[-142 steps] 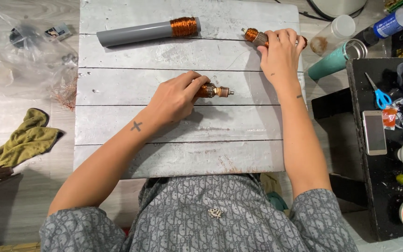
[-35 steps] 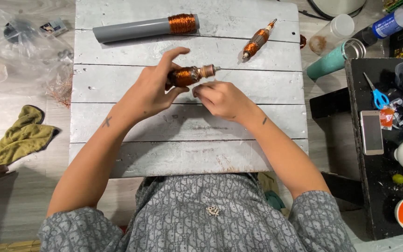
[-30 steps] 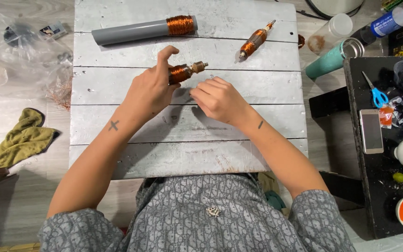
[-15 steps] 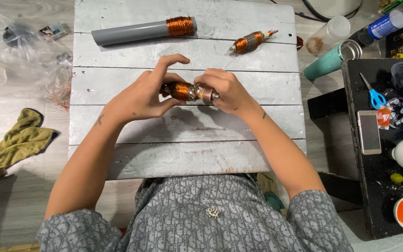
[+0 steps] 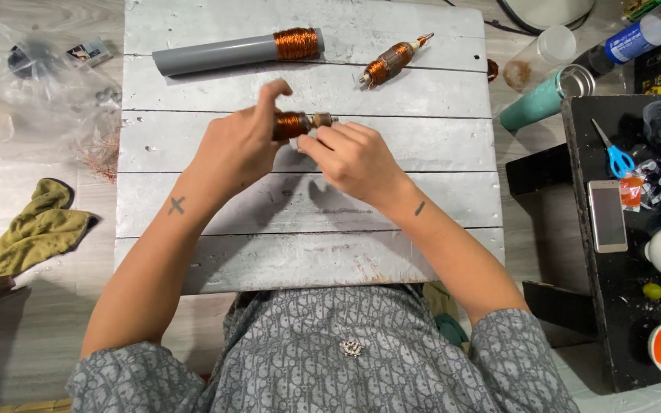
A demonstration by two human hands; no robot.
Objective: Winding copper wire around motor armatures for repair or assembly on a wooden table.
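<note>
- Head view: the left hand (image 5: 235, 149) is closed around a small copper-wound armature (image 5: 294, 124), held just above the grey plank counter (image 5: 307, 206); its forefinger sticks up, free of the winding.
- The armature's long axis runs left to right, with the bare shaft end pointing right, straight toward the right hand (image 5: 350, 157).
- The right hand's fingertips (image 5: 317, 140) pinch at that shaft end, so the right grip is closed on the same piece; it is the nearer hand to the free end.
- A second armature (image 5: 392, 61) lies slantwise on the counter well beyond both hands, beside a grey tube with a copper coil (image 5: 239, 52).
- Compared with half a second ago, the held armature sits higher and further left, and the second armature now lies more steeply slanted.
</note>
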